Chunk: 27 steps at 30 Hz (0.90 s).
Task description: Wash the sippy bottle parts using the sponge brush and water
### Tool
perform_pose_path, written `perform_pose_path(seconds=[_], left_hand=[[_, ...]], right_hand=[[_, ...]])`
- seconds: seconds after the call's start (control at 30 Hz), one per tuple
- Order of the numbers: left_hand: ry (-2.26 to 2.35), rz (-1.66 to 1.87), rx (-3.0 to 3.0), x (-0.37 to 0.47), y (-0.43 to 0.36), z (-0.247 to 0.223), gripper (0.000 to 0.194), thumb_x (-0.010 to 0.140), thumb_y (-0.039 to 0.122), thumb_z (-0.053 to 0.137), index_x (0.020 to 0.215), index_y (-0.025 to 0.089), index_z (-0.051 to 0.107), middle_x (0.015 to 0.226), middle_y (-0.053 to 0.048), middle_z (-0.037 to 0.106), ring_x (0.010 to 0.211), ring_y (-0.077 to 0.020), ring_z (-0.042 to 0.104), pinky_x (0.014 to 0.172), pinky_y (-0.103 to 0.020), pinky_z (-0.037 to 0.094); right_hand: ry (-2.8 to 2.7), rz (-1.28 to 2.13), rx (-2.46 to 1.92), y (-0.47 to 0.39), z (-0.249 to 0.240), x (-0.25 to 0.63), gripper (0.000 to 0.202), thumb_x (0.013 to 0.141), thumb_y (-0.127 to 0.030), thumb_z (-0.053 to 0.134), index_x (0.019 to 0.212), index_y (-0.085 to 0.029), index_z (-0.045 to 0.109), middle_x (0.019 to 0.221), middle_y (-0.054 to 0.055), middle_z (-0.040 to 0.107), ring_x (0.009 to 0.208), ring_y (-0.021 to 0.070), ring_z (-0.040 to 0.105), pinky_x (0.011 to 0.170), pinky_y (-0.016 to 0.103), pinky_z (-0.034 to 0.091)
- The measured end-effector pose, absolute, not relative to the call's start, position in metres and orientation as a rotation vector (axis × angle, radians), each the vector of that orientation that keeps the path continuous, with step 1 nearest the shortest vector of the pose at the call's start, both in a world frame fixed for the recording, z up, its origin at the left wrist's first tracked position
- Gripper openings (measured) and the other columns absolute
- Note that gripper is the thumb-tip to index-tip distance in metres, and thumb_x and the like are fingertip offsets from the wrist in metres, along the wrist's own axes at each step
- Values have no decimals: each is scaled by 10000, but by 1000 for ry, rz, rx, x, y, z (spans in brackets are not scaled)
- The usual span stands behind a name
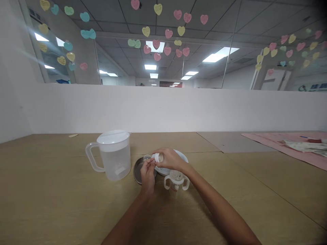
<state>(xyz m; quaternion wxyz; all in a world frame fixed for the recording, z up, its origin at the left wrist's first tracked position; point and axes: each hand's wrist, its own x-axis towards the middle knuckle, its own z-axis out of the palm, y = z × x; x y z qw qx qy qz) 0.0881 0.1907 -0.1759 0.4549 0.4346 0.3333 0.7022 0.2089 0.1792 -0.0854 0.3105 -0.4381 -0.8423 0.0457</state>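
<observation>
Over a round metal dish and a white plate, my two hands come together. My right hand is closed round a small container with a white collar, tipped sideways. Close against it, the fingers of my left hand are pinched at the collar's edge. A clear rounded piece shows just behind the left fingertips; I cannot tell whether it is held. Below my right wrist stands a clear two-handled baby bottle, touched by neither hand. My hands partly cover the dish and plate.
A clear lidded pitcher with a large handle stands left of the dish. At the far right, a pink mat bears a pale cloth. A white wall closes off the table's back, with glass above it.
</observation>
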Motion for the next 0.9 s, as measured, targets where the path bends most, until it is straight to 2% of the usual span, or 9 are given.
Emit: perform_pose_path(seconds=[0.17, 0.47, 0.7, 0.8, 0.9], left_hand=[[865, 1757, 1126, 88, 189, -173, 290, 654, 388, 647, 824, 153, 628, 810, -37, 657, 797, -179, 618, 761, -307, 473], [740, 1679, 996, 74, 199, -164, 291, 610, 330, 701, 832, 154, 631, 880, -42, 679, 843, -184, 627, 764, -294, 473], [829, 1695, 1196, 82, 186, -154, 269, 652, 349, 679, 817, 145, 622, 871, -55, 669, 865, -188, 616, 811, -299, 467], [811, 1662, 1275, 89, 177, -159, 328, 744, 382, 612, 980, 158, 575, 992, -75, 648, 964, -197, 596, 860, -312, 453], [777, 1660, 1480, 96, 166, -170, 495, 827, 398, 526, 1263, 210, 384, 1214, -100, 545, 1062, -195, 551, 923, -347, 425]], right_hand=[[-2223, 180, -1153, 186, -89, 212, 374, 676, -312, 643, 1034, -204, 653, 1030, 49, 669, 899, 189, 601, 771, 274, 431], [-2329, 48, -1086, 159, -76, 199, 375, 687, -177, 576, 1060, -191, 611, 996, 60, 654, 868, 181, 581, 749, 266, 406], [-2311, 2, -1262, 166, -75, 212, 355, 700, -261, 600, 1044, -178, 619, 995, 70, 656, 894, 199, 585, 730, 269, 398], [-2288, -77, -1350, 168, -73, 215, 365, 699, -265, 599, 1053, -176, 606, 1014, 70, 641, 905, 202, 577, 741, 278, 395], [-2208, -136, -1419, 165, -66, 220, 307, 707, -217, 574, 1009, -171, 606, 997, 69, 617, 880, 194, 565, 752, 287, 391]])
